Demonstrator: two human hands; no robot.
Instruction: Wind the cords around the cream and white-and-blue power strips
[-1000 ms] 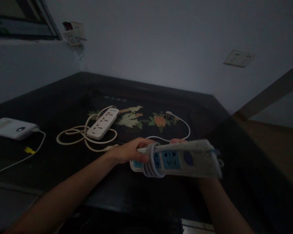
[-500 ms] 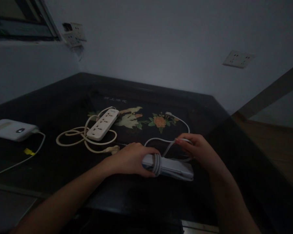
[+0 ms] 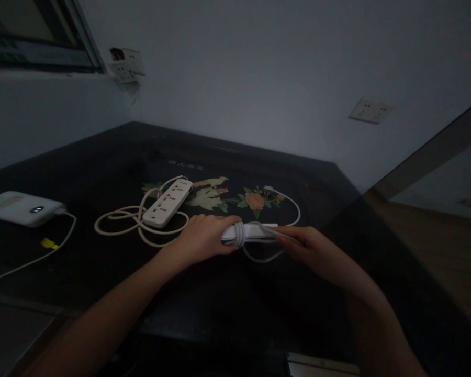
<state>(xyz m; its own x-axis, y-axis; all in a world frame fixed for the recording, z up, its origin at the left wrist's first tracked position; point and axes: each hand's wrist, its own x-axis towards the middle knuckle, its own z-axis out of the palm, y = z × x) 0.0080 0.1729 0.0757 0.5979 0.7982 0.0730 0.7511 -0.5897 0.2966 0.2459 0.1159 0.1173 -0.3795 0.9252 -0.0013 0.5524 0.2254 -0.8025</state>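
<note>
My left hand point(image 3: 206, 235) is closed around one end of a white power strip point(image 3: 255, 230), whose socket face I cannot see. Several turns of its grey-white cord point(image 3: 239, 235) lie wound about the strip, right beside my left thumb. Between the fingertips of my right hand point(image 3: 310, 248) a stretch of the same cord is pinched, close to the strip's far end. A loose loop hangs below the strip. The cord's plug point(image 3: 269, 189) rests on the dark tabletop point(image 3: 220, 293), near a printed orange flower.
Left of my hands lies another white power strip point(image 3: 167, 203) with its cream cable coiled around it. Farther left is a white power bank-like device point(image 3: 23, 208) with a thin cable and yellow tag point(image 3: 49, 243). Wall sockets point(image 3: 371, 110) sit above the table.
Both hands have moved the wound strip up and away from me. My right hand has drawn the cord across the strip, and the strip has turned in my hold.
</note>
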